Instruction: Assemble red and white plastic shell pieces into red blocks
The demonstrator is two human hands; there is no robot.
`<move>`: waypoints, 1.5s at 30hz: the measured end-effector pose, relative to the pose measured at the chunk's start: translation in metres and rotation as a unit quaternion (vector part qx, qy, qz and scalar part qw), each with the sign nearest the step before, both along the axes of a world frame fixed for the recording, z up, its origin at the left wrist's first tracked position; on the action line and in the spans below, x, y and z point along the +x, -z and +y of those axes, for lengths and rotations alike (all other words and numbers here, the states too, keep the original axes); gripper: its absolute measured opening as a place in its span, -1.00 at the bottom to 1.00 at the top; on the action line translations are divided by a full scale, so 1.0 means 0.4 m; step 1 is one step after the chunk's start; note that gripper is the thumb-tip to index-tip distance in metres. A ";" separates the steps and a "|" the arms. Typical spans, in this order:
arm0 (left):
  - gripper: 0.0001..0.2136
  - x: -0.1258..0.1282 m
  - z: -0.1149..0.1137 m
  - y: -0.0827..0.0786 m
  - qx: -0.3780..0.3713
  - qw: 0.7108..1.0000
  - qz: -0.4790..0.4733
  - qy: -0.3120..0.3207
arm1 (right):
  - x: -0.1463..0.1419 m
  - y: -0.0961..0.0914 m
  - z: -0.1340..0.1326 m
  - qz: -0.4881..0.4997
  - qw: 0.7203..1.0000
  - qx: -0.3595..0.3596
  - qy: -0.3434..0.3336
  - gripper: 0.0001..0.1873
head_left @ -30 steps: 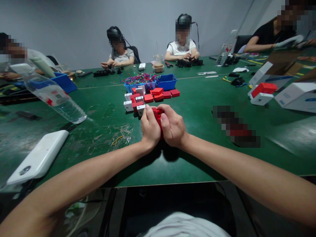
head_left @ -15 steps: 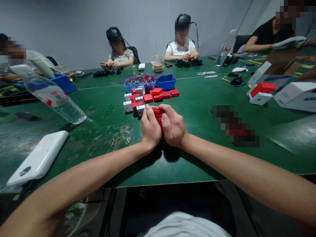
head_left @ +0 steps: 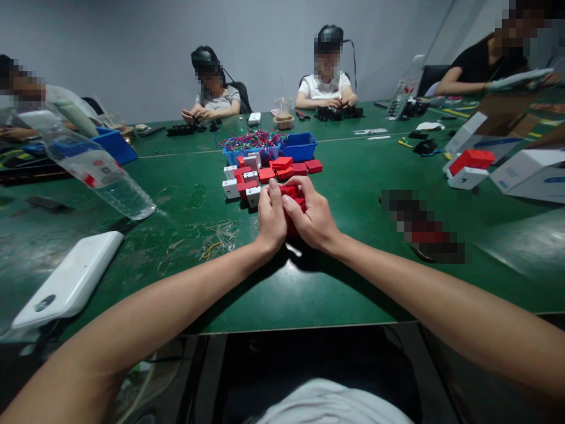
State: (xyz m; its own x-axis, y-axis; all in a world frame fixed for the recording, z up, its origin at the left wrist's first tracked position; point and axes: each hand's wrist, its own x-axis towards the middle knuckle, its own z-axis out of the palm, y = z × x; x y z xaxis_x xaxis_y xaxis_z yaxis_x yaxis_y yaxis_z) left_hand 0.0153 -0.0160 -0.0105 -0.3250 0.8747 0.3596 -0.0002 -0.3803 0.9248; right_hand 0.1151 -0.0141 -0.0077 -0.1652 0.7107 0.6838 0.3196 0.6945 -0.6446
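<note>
Between my two hands is a red plastic case (head_left: 295,194), mostly covered by fingers and palms. My left hand (head_left: 272,218) wraps its left side with the thumb up. On the other side my right hand (head_left: 312,212) closes round it, thumb pressed near its top. Just beyond, red and white cases (head_left: 245,184) stand in a cluster. Several red cases (head_left: 282,167) lie to the right of these, some stacked. Behind them are a blue bin (head_left: 252,154) full of coloured wires and a second blue bin (head_left: 304,147).
A water bottle (head_left: 99,171) leans at the left, above a white power bank (head_left: 68,280). Clear plastic scraps (head_left: 216,238) lie left of my hands. To the right are a blurred-out dark object (head_left: 421,227), a red-and-white case (head_left: 470,168) and white boxes (head_left: 532,174). Several people sit around the green table (head_left: 353,294).
My hands have shifted slightly up and away from me with the red case. The right hand's fingers now reach further over its top, and the case looks turned.
</note>
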 end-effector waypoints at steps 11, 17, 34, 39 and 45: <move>-0.52 0.018 -0.023 -0.007 0.001 0.998 -0.058 -0.032 | -0.020 -0.003 -0.036 -0.004 0.999 0.040 0.011 -0.79; -0.52 0.023 -0.042 -0.012 0.008 0.998 -0.035 -0.055 | -0.015 0.001 -0.043 -0.005 0.998 0.056 0.016 -0.80; -0.54 -0.034 0.047 -0.007 -0.242 0.950 -0.142 0.140 | 0.057 -0.010 0.015 -0.171 0.978 0.116 -0.029 -0.53; -0.60 -0.042 0.046 0.011 -0.171 0.961 -0.065 0.205 | 0.072 -0.002 0.044 -0.149 0.981 0.123 0.022 -0.58; -0.56 -0.052 0.038 0.026 -0.078 0.977 0.125 0.153 | 0.095 -0.028 0.037 -0.229 0.959 0.160 0.040 -0.59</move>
State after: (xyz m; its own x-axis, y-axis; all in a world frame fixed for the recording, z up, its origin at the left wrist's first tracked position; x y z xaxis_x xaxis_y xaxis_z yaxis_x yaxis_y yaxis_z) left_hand -0.0054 -0.0009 -0.0210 0.0415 0.9675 0.2496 0.1412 -0.2530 0.9571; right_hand 0.1533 0.0006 0.0034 -0.4547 0.4987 0.7379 0.5784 0.7954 -0.1811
